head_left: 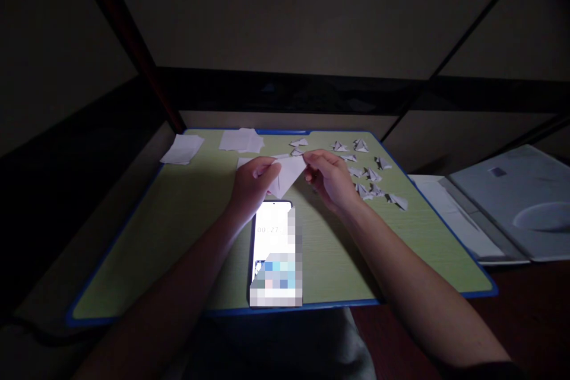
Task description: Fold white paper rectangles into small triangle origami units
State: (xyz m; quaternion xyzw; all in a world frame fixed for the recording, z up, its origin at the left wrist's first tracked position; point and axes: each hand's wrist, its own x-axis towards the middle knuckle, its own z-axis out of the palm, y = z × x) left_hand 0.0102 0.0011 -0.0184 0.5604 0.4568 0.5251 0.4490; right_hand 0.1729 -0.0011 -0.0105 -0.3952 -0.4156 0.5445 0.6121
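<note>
Between my two hands, a folded piece of white paper [290, 173] is held up above the table, just beyond the phone. My left hand [257, 181] pinches its left side, thumb on top. At the paper's upper right corner, the fingertips of my right hand [328, 177] are closed on it. A lit phone [274, 237] lies face up below the hands, showing a timer, with part of its screen blurred out. Several small folded paper pieces [372, 174] are scattered to the right of my right hand, and a few sit behind the held paper.
The small table [178, 237] has a green top and a blue rim. Two piles of white paper sheets, one at the far left corner [182, 149] and one at the back [240, 140], rest on it. Right of the table lie a large grey flat box [512, 202] and white sheets.
</note>
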